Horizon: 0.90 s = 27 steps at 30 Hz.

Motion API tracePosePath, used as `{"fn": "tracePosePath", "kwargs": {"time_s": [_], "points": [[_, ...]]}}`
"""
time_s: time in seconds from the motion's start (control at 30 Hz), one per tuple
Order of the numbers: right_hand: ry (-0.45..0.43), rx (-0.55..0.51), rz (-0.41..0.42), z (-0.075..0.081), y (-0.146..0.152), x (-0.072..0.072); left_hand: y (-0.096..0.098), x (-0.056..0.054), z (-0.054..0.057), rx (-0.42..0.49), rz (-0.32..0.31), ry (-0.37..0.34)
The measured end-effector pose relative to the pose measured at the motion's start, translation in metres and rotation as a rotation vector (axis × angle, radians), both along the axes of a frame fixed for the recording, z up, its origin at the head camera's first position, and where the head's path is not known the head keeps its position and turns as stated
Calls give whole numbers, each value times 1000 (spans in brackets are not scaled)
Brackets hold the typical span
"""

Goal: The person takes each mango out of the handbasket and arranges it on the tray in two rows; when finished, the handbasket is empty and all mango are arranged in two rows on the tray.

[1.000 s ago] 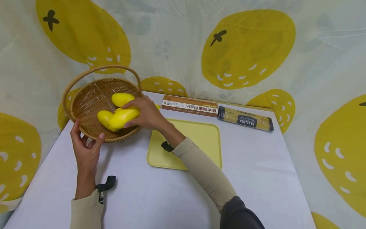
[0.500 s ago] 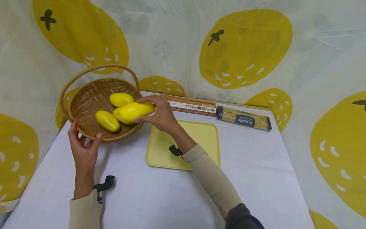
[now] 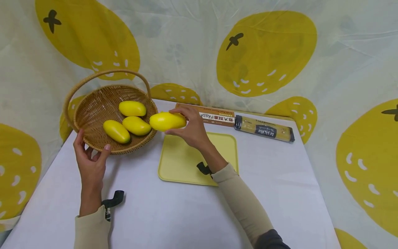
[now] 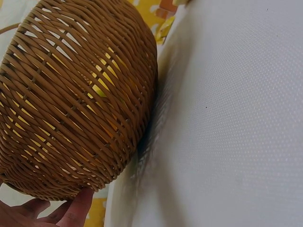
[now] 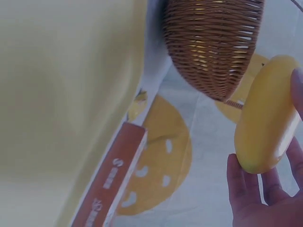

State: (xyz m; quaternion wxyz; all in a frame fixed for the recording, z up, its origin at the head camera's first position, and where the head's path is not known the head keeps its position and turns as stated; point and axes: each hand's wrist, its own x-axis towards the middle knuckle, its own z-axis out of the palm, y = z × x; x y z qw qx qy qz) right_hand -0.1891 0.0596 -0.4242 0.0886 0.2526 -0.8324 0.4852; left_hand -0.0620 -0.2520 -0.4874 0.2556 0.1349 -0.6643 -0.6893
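A yellow mango (image 3: 167, 121) is held by my right hand (image 3: 193, 129), thumb on one side and fingers on the other, just beyond the basket's right rim. My left hand (image 3: 91, 166) grips the near rim of the brown wicker basket (image 3: 93, 107), which tilts toward me. Inside it lie three more mangoes, one at the back (image 3: 132, 108), one at the front left (image 3: 116, 131) and one at the right (image 3: 136, 126). In the right wrist view the held mango (image 5: 267, 113) is apart from the basket (image 5: 213, 42).
A pale yellow tray (image 3: 186, 169) lies on the white-covered table, partly under my right forearm. Behind it are a pasta box (image 3: 217, 116) and a bag of spaghetti (image 3: 264, 128). A lemon-print cloth (image 3: 186, 41) hangs behind the table.
My right hand has lifted the mango out of the basket and moved it right, past the rim. The left hand keeps its grip on the basket.
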Motion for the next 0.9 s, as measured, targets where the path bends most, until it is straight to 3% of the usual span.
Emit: {"fn": "tracePosePath", "kwargs": {"time_s": [0.27, 0.63, 0.9], "points": [[-84, 39, -70, -19, 22, 1, -1, -1, -3, -8, -2, 28], [-155, 280, -112, -55, 25, -11, -1, -1, -3, 0, 0, 18], [-149, 371, -125, -63, 19, -13, -1, -1, -1, 0, 0, 18]]}}
